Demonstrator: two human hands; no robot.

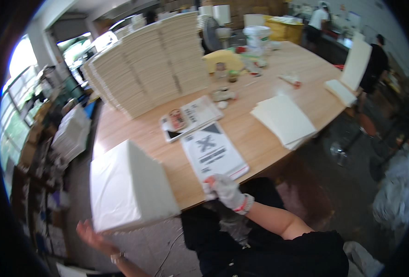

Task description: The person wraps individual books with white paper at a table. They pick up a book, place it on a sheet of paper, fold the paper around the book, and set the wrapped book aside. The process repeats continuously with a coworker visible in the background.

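Note:
My left hand [95,239] is bare, slightly blurred, with its fingers apart. It is beside the lower corner of a tall white stack [116,187], which stands at the near left table edge. I cannot tell whether the hand touches it. On my right hand [226,191] is a white knitted glove with red trim. Its fingers are curled together at the near edge of a stack of printed white sheets [213,150]; whatever they may hold is hidden. Behind those sheets, a second printed pile [202,113] carries a phone [173,134] and a round reddish item [177,119].
Tall cream stacks [144,64] fill the table's far left. Fanned blank boards [285,121] lie to the right on the wooden table [176,177]. A white bucket [257,39] and small items stand farther back. Other people [318,23] are in the background. A stool [367,127] stands right.

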